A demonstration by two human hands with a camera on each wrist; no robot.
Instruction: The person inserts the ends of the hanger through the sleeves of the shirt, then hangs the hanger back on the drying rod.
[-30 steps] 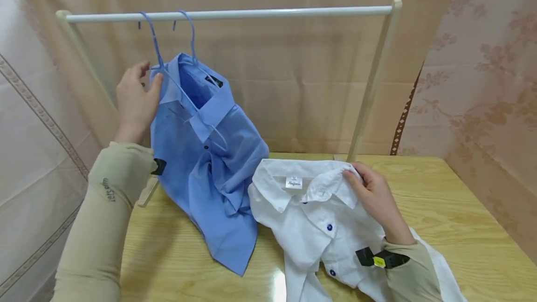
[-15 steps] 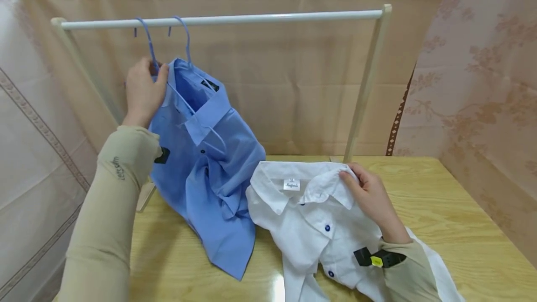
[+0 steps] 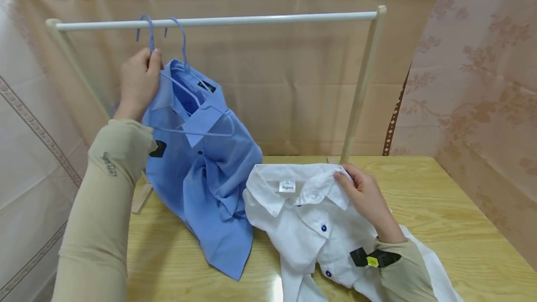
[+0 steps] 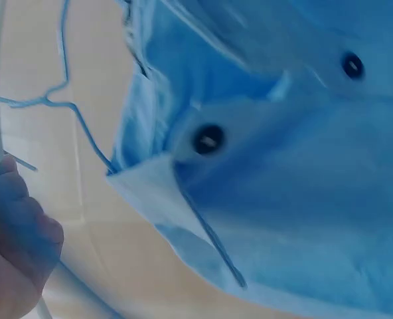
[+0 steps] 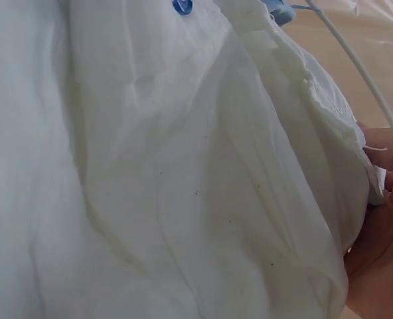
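At the neck of a bare blue hanger (image 3: 232,127), my left hand (image 3: 138,80) grips just under the hook, which loops over the rack's rail. The hanger's lower bar crosses in front of a blue shirt (image 3: 218,171). That shirt hangs from a second blue hanger (image 3: 183,43) to the right, its collar upright and its hem reaching the table. In the left wrist view my curled left hand (image 4: 17,232) is beside the blue shirt (image 4: 303,212). My right hand (image 3: 367,199) pinches the collar of a white shirt (image 3: 293,227) at its right shoulder; the white shirt's lower part lies on the table.
A rack with a white rail (image 3: 260,20) and cream posts stands on the wooden table (image 3: 428,209). Its left foot (image 3: 142,198) shows beside the blue shirt. Beige cloth (image 3: 272,87) hangs behind, and patterned curtains flank both sides.
My left hand has closed round the front hanger's neck and raised it slightly, swinging its bar out before the blue shirt. My right hand keeps its hold on the white collar.
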